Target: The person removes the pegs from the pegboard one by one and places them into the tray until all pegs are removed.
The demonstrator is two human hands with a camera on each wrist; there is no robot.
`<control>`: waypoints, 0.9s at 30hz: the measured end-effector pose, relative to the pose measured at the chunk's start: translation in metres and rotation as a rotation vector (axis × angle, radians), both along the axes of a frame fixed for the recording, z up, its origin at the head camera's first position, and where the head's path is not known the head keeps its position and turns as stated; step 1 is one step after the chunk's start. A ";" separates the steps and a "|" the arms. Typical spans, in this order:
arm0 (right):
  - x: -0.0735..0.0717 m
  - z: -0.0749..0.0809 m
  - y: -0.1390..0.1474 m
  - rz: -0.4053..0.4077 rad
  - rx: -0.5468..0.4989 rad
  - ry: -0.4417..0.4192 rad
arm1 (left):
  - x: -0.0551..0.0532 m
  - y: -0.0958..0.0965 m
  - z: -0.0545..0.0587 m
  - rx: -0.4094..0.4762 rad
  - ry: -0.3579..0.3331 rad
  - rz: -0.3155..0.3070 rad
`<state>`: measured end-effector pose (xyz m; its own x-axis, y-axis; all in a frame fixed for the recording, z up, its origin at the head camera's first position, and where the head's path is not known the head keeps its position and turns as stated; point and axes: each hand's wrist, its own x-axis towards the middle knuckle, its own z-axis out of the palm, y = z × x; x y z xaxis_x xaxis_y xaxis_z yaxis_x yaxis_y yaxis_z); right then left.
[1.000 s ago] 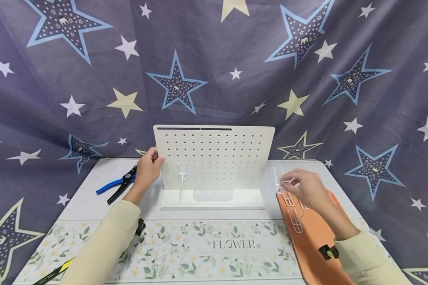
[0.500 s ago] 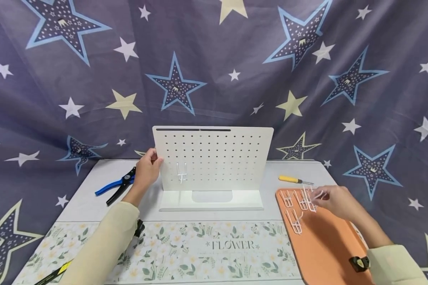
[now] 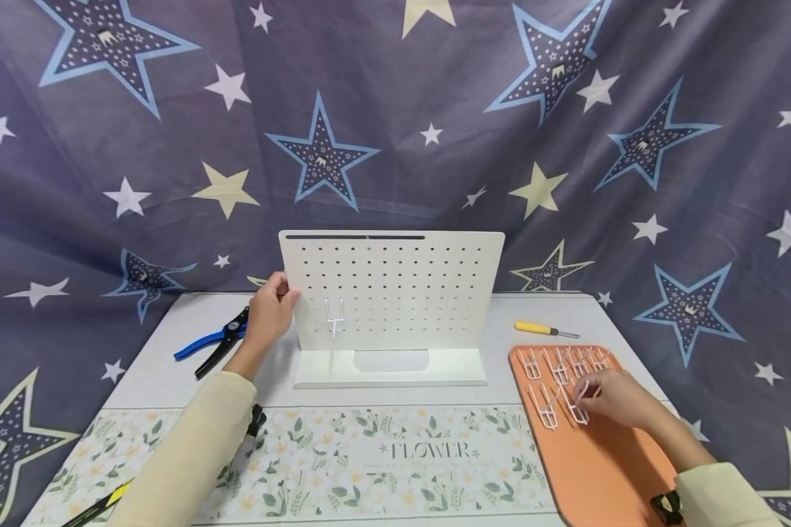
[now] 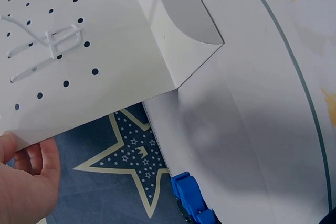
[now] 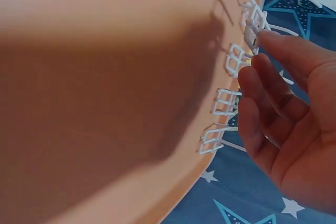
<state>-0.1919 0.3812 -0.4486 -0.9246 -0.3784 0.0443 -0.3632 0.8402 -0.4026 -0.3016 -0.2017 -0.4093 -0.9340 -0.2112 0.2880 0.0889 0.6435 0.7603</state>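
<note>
A white pegboard (image 3: 402, 340) stands upright on its base at the back of the table. My left hand (image 3: 272, 311) grips its left edge, thumb in front and fingers behind. One white wire hook (image 3: 335, 323) is fixed in the board's lower left holes; the left wrist view shows this hook (image 4: 51, 45) close up. Over the orange tray (image 3: 600, 468), my right hand (image 3: 616, 399) pinches another white wire hook (image 5: 254, 27) between thumb and fingers. Several more wire hooks (image 3: 531, 364) lie in a row along the tray's far end, and one (image 3: 544, 410) lies at its left side.
Beyond the tray lies a yellow-handled screwdriver (image 3: 532, 328). A blue and black plier-like tool (image 3: 212, 342) lies left of the board. A black and yellow tool (image 3: 99, 505) shows at the lower left. A star-patterned curtain (image 3: 395, 146) hangs behind the table.
My right hand has moved from the tray's far left corner to the right, then nearer over the tray, where it holds a hook. The left hand stays on the board's edge.
</note>
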 end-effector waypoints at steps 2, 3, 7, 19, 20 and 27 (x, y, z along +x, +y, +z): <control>-0.001 -0.001 0.001 0.004 -0.004 -0.018 | 0.000 0.000 0.000 0.001 -0.001 -0.001; -0.001 -0.002 0.001 0.004 -0.005 -0.029 | -0.001 0.000 -0.001 0.003 0.000 -0.002; -0.001 -0.004 0.003 0.011 0.007 -0.048 | -0.001 0.000 0.000 0.008 -0.002 0.001; 0.000 -0.006 0.004 -0.011 0.042 -0.092 | -0.002 -0.002 0.000 -0.007 0.007 0.003; 0.000 -0.006 0.004 -0.017 0.042 -0.098 | -0.002 -0.002 0.000 -0.007 0.007 0.003; 0.000 -0.004 0.006 0.009 0.056 -0.089 | -0.001 -0.003 -0.001 -0.012 0.001 0.003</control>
<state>-0.1916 0.3873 -0.4528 -0.9206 -0.3859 -0.0596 -0.3352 0.8594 -0.3862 -0.3029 -0.2047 -0.4099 -0.9332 -0.2103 0.2913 0.0877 0.6529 0.7523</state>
